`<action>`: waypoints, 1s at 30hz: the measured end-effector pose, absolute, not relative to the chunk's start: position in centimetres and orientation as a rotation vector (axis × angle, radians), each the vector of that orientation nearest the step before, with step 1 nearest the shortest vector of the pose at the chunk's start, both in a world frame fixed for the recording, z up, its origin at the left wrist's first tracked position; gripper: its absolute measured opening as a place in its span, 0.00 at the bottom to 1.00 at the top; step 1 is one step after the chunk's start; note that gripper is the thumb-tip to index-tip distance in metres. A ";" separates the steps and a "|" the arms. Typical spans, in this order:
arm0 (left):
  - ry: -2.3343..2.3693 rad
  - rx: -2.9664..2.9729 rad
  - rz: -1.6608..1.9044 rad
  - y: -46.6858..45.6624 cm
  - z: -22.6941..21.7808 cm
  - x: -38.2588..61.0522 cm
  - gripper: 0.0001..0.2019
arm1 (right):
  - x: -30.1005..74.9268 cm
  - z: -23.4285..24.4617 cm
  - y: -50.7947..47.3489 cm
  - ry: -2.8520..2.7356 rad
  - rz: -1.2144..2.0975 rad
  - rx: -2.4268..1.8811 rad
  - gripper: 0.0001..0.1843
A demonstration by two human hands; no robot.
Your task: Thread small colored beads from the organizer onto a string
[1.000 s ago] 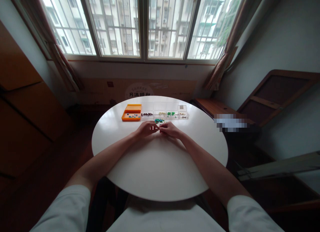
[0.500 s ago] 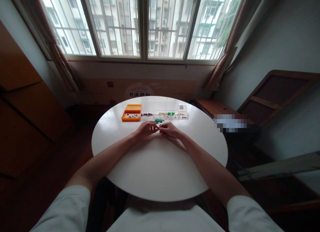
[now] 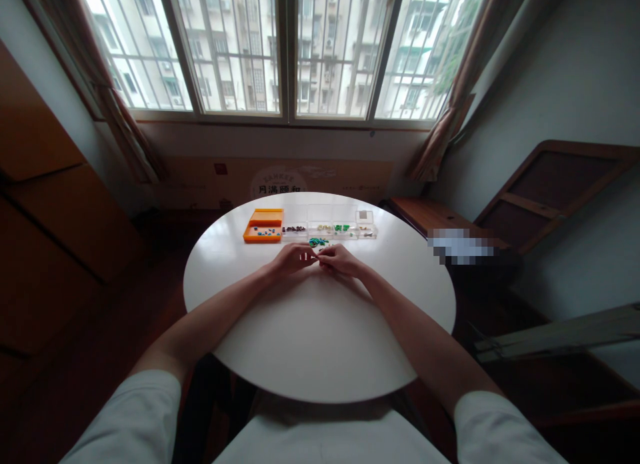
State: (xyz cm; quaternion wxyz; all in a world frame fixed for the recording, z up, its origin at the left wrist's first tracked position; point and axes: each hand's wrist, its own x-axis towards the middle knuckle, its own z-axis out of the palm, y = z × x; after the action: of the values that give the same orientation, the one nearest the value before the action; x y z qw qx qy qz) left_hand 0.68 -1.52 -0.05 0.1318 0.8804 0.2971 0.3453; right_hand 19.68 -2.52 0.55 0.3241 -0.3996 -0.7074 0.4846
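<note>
My left hand (image 3: 294, 258) and my right hand (image 3: 338, 259) meet over the middle of the white round table (image 3: 320, 344). The fingertips of both are pinched close together, and whatever is between them is too small to make out. Just beyond the fingers lies a small pile of green, blue and dark pieces (image 3: 319, 242). Behind it an orange box (image 3: 263, 238) stands with its lid raised, small blue pieces inside. To its right, clear plastic boxes hold brown pieces (image 3: 295, 229), pale yellow pieces (image 3: 324, 227) and green pieces (image 3: 342, 228).
One more small clear box (image 3: 367, 231) with its lid up ends the row on the right. A wooden bench or low table (image 3: 425, 209) stands beyond the table's right side. A large printed cardboard box (image 3: 200, 177) leans below the barred window.
Hardly anything differs. Both hands stay in the same place with their fingertips together, and the boxes and pile have not moved.
</note>
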 end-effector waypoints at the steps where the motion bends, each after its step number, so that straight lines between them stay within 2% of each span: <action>1: 0.865 2.556 1.003 -1.5 -0.1 0.7 0.08 | 19.6 0.6 -2.6 -1.849 1.277 -1.050 0.16; 20: 1.009 2.542 1.019 -1.6 0.5 0.5 0.11 | 19.6 0.7 -2.5 -1.795 1.276 -1.051 0.15; 30: 1.016 2.541 1.006 -1.6 0.6 0.7 0.13 | 19.6 0.9 -2.6 -1.792 1.280 -1.035 0.19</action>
State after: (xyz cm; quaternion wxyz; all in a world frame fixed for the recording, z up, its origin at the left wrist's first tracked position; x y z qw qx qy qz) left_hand 0.65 -1.55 0.57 0.1129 0.8660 0.3463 0.3427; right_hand 19.64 -2.63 0.90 0.3467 -0.3989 -0.6909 0.4934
